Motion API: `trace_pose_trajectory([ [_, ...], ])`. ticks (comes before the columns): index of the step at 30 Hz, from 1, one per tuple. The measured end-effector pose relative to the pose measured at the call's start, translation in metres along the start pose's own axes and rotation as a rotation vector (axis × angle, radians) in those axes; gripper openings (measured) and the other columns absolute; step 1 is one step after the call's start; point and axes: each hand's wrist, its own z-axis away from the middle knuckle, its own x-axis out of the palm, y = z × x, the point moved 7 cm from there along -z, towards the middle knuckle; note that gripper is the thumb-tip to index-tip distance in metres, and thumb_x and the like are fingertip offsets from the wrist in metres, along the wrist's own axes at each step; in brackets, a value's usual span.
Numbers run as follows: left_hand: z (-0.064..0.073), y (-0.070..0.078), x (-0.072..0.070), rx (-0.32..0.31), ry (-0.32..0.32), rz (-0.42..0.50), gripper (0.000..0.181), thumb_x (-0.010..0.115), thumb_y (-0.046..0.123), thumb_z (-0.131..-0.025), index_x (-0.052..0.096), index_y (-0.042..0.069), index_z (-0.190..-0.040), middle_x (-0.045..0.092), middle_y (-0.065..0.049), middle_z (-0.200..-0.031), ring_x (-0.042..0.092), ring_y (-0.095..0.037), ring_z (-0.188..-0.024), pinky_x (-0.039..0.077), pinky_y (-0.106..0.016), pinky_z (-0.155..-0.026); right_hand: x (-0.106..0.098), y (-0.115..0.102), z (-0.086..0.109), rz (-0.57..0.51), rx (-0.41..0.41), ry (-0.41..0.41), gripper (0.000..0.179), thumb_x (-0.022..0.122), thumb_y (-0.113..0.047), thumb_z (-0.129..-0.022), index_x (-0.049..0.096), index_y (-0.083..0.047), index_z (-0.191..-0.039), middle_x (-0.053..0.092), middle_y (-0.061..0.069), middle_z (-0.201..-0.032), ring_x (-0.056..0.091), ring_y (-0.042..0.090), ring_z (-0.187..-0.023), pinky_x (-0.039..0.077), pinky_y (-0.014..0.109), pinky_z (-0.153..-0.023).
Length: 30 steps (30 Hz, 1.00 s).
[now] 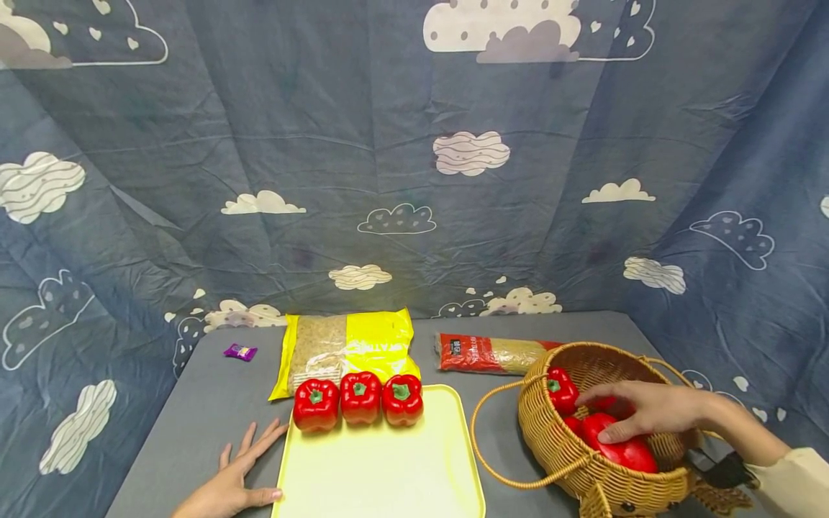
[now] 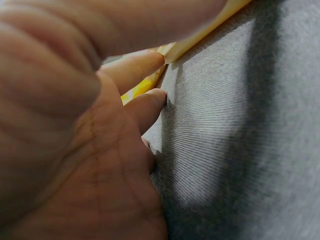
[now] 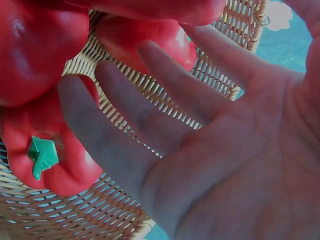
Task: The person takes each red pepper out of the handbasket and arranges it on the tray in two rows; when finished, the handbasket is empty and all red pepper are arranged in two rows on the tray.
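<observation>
A wicker basket stands beside a tray. The left hand, fingers spread, has its thumb at the tray's rim; the right hand, fingers apart, is among red peppers inside the basket, contact unclear. They look light, stiff, slippery: grasp the sides, not the stem.

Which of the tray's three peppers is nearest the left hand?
The leftmost pepper, at the far-left corner of the tray; the middle pepper and rightmost pepper stand farther right.
</observation>
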Motion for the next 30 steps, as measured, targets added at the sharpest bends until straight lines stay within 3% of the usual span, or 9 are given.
trace_pose_trajectory([
  [10, -0.0002, -0.0011, 0.0003, -0.01, -0.001, 0.014, 0.102, 0.082, 0.038, -0.08, 0.023, 0.015, -0.16, 0.004, -0.024, -0.167, -0.03, -0.055, -0.143, -0.034, -0.076, -0.095, 0.0076, 0.0051, 0.0002, -0.011, 0.109, -0.056, 0.05, 0.07, -0.022, -0.094, 0.057, -0.008, -0.139, 0.053, 0.015, -0.137, 0.053, 0.006, -0.111, 0.048, 0.022, -0.085],
  [15, 0.0018, -0.0013, 0.0002, 0.003, -0.001, 0.014, 0.101, 0.082, 0.038, -0.081, 0.023, 0.015, -0.16, 0.003, -0.024, -0.167, -0.03, -0.055, -0.143, -0.034, -0.076, -0.094, 0.0092, 0.0046, 0.002, 0.023, 0.117, -0.044, 0.047, 0.069, -0.024, -0.095, 0.059, -0.014, -0.14, 0.05, 0.014, -0.137, 0.049, 0.002, -0.111, 0.047, 0.023, -0.085],
  [23, 0.0005, -0.0011, 0.0005, 0.018, 0.003, 0.008, 0.101, 0.081, 0.038, -0.081, 0.023, 0.016, -0.16, 0.004, -0.024, -0.167, -0.03, -0.055, -0.143, -0.033, -0.077, -0.094, 0.0106, 0.0042, 0.0037, -0.075, 0.091, -0.081, 0.046, 0.065, -0.019, -0.097, 0.054, -0.006, -0.14, 0.052, 0.013, -0.134, 0.053, -0.001, -0.106, 0.05, 0.019, -0.083],
  [30, 0.0, 0.0012, 0.0001, 0.011, 0.018, 0.006, 0.102, 0.083, 0.038, -0.079, 0.025, 0.015, -0.16, 0.005, -0.024, -0.167, -0.029, -0.055, -0.143, -0.032, -0.077, -0.095, 0.0064, 0.0021, 0.007, -0.011, 0.096, -0.021, 0.042, 0.066, -0.022, -0.097, 0.056, -0.008, -0.135, 0.053, 0.011, -0.127, 0.052, -0.001, -0.102, 0.05, 0.02, -0.08],
])
